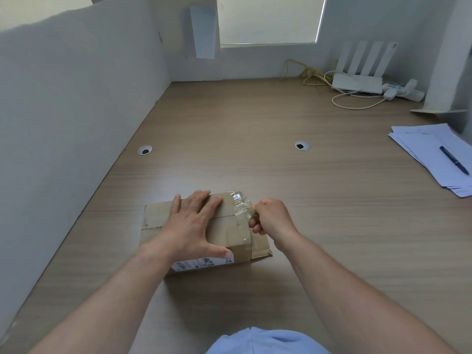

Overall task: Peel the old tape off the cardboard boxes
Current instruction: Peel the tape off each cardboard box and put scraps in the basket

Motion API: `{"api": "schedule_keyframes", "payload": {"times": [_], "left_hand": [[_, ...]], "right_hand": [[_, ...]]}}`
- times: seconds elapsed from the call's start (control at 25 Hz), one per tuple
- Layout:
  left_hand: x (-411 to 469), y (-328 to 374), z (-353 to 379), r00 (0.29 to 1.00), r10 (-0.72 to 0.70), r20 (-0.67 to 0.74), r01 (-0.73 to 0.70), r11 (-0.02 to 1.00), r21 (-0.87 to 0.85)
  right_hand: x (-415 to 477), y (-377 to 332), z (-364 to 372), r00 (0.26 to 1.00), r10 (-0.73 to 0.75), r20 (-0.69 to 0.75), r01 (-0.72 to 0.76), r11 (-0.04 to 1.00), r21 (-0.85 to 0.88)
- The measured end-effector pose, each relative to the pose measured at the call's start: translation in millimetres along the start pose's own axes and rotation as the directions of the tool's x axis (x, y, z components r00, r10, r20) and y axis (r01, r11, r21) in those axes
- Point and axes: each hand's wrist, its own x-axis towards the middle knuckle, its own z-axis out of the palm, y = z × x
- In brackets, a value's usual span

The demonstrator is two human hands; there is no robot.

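The tabletop is grey-brown with a streaky wood grain. At centre, the cardboard box is plain tan, its label white with black print, its tape clear and glossy. At right, pale bluish-white papers carry a dark pen. At upper right are a white router and a yellow cable.

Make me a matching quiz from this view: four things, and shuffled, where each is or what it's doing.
1. left hand
2. right hand
3. dark pen
4. white router with upright antennas

A. lies on the stack of white papers
B. pinches the clear crumpled tape
C. presses flat on the brown cardboard box
D. stands at the far right of the wooden desk

Pairs: 1-C, 2-B, 3-A, 4-D
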Motion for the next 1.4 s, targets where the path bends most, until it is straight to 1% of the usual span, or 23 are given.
{"api": "schedule_keyframes", "payload": {"times": [0.08, 0.2, 0.28, 0.36, 0.44, 0.52, 0.6, 0.68, 0.76, 0.88, 1.04, 1.12, 1.24, 1.4], "left_hand": [[6, 8, 4, 0.999, 0.007, -0.038, -0.007, 1.0, -0.002], [6, 5, 8, 0.997, 0.008, -0.074, -0.009, 1.0, -0.014], [5, 3, 9, 0.997, 0.013, -0.079, -0.013, 1.0, -0.001], [4, 4, 10, 0.996, 0.015, -0.091, -0.015, 1.0, 0.006], [1, 6, 10, 0.995, 0.02, -0.097, -0.02, 1.0, -0.001], [-3, 8, 9, 0.995, 0.022, -0.098, -0.022, 1.0, -0.001], [-6, 10, 8, 0.994, 0.027, -0.106, -0.024, 0.999, 0.023], [-10, 12, 9, 0.992, 0.039, -0.12, -0.035, 0.999, 0.035], [-14, 14, 9, 0.99, 0.053, -0.13, -0.049, 0.998, 0.03], [-15, 14, 9, 0.988, 0.057, -0.142, -0.053, 0.998, 0.029], [-14, 13, 8, 0.989, 0.051, -0.136, -0.046, 0.998, 0.043], [-14, 13, 7, 0.989, 0.054, -0.136, -0.049, 0.998, 0.043], [-19, 16, 9, 0.987, 0.064, -0.148, -0.061, 0.998, 0.026], [-23, 17, 9, 0.984, 0.082, -0.157, -0.079, 0.997, 0.027]], "right_hand": [[3, 7, -4, 1.0, -0.009, -0.002, 0.009, 1.0, -0.027], [9, 16, -27, 0.996, 0.009, -0.091, -0.004, 0.999, 0.05], [13, 16, -40, 0.993, -0.067, -0.1, 0.072, 0.996, 0.053], [17, 8, -42, 0.985, -0.169, -0.04, 0.171, 0.984, 0.051], [21, -4, -36, 0.976, -0.212, 0.05, 0.21, 0.977, 0.031], [27, -15, -26, 0.968, -0.207, 0.139, 0.21, 0.978, -0.008], [32, -22, -16, 0.958, -0.168, 0.232, 0.184, 0.982, -0.049], [35, -26, -7, 0.935, -0.115, 0.334, 0.147, 0.987, -0.071], [37, -26, -4, 0.912, -0.108, 0.397, 0.155, 0.984, -0.089], [40, -29, -9, 0.889, -0.144, 0.434, 0.197, 0.977, -0.081], [41, -35, -20, 0.884, -0.157, 0.44, 0.201, 0.978, -0.056], [40, -38, -23, 0.881, -0.165, 0.444, 0.221, 0.972, -0.076], [38, -39, -22, 0.876, -0.14, 0.461, 0.228, 0.963, -0.141], [36, -42, -19, 0.867, -0.093, 0.49, 0.201, 0.964, -0.172]]}}
